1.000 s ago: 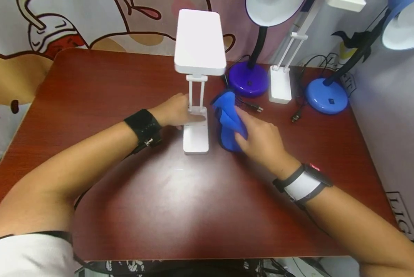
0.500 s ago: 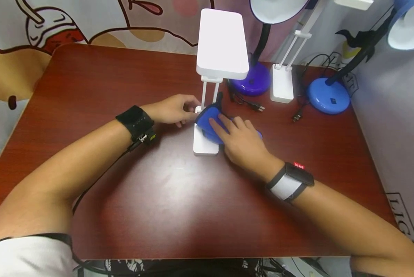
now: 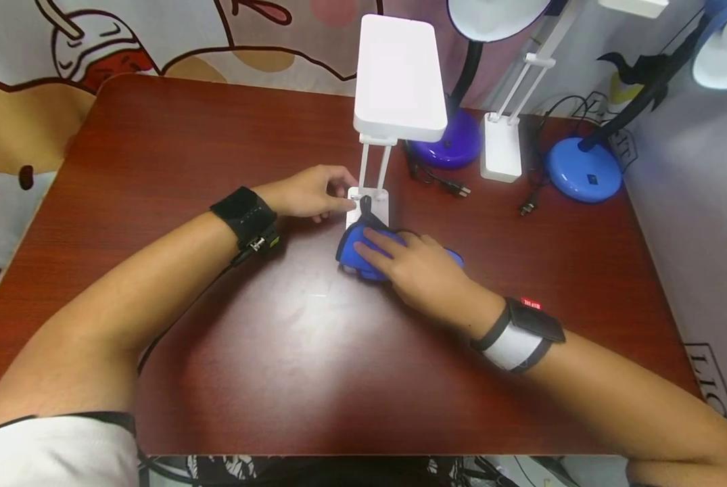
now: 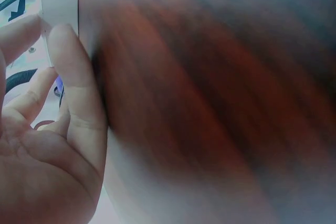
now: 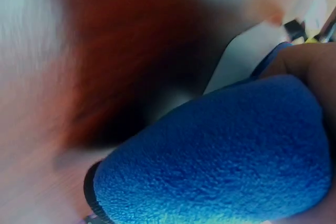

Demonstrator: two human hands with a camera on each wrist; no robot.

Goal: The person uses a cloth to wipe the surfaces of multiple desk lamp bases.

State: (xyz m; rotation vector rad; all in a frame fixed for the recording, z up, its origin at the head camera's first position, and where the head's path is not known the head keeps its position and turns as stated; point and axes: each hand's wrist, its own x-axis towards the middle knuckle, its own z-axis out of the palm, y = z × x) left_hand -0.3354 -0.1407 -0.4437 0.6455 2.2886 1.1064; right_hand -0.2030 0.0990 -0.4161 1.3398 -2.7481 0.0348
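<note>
A white desk lamp (image 3: 400,78) stands on the table, its flat rectangular head over two thin arms and a narrow base (image 3: 375,203). At the left rear of that base, my left hand (image 3: 310,193) holds its edge, thumb and fingertips against the white side; the left wrist view shows this hand (image 4: 58,135) at the base's edge. My right hand (image 3: 427,274) grips a folded blue cloth (image 3: 363,250) with black trim and presses it over the base's front part, which it mostly hides. Up close, the cloth (image 5: 220,156) looks fuzzy and fills the right wrist view.
Behind and to the right stand a purple lamp (image 3: 451,142), a second white lamp (image 3: 502,149) and a blue lamp (image 3: 584,169). Their power cords and plugs (image 3: 460,191) lie nearby. The reddish-brown table (image 3: 266,379) meets a wall (image 3: 692,223) at right.
The lamp has shifted right. My left thumb has come off the base's top to its side. My right hand has brought the cloth left onto the base and slid it toward the front.
</note>
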